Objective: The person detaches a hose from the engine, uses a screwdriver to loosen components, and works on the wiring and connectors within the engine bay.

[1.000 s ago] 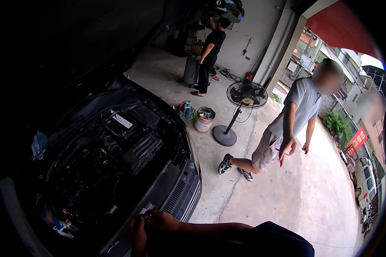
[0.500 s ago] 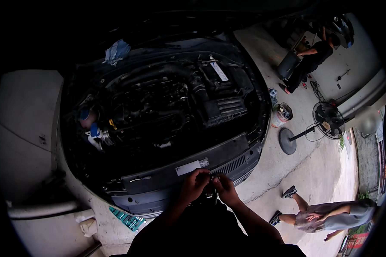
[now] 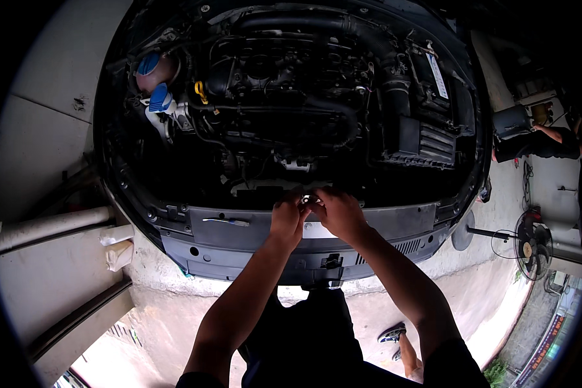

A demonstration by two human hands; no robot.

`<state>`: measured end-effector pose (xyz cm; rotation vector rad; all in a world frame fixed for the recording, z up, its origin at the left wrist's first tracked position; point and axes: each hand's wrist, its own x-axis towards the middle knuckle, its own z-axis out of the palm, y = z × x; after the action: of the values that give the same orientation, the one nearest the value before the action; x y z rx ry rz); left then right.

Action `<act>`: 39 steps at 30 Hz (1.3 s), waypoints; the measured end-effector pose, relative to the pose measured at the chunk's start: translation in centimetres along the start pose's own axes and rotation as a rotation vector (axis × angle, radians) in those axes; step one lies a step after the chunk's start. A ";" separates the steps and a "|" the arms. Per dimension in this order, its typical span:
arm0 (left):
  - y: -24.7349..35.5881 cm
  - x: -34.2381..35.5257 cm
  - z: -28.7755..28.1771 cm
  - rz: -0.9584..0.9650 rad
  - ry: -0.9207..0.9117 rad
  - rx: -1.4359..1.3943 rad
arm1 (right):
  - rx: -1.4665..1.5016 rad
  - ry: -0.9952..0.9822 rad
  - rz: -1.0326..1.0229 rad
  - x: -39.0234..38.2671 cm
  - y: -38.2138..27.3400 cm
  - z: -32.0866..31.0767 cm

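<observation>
Our left hand (image 3: 286,218) and right hand (image 3: 338,215) pinch a small shiny piece (image 3: 310,199) by the rear edge of the front panel (image 3: 401,221); slim tool (image 3: 226,222) leftward, room between

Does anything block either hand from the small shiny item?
Nothing visible does: the left hand and right hand have their fingertips at the small shiny item, with no other thing between. The fingers hide part of it.

Pale concrete floor (image 3: 174,317), brightly lit toward the lower edge — a black pedestal fan (image 3: 530,249) near a light wall (image 3: 553,178).
</observation>
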<state>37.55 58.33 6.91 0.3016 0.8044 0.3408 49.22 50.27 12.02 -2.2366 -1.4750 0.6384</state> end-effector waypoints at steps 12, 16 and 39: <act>0.2 13.8 -3.1 -0.128 0.694 0.100 | -0.037 -0.296 0.281 8.6 5.8 11.0; 0.4 16.1 -7.6 -0.196 0.711 0.304 | 0.184 -0.376 0.288 9.8 6.0 12.1; 1.9 16.6 -5.1 -0.368 0.133 0.206 | 0.007 -0.255 0.313 9.8 7.0 12.8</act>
<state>44.11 67.51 -6.39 0.3178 1.0089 -0.0695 50.57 57.56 -3.90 -2.4772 -1.2339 1.0577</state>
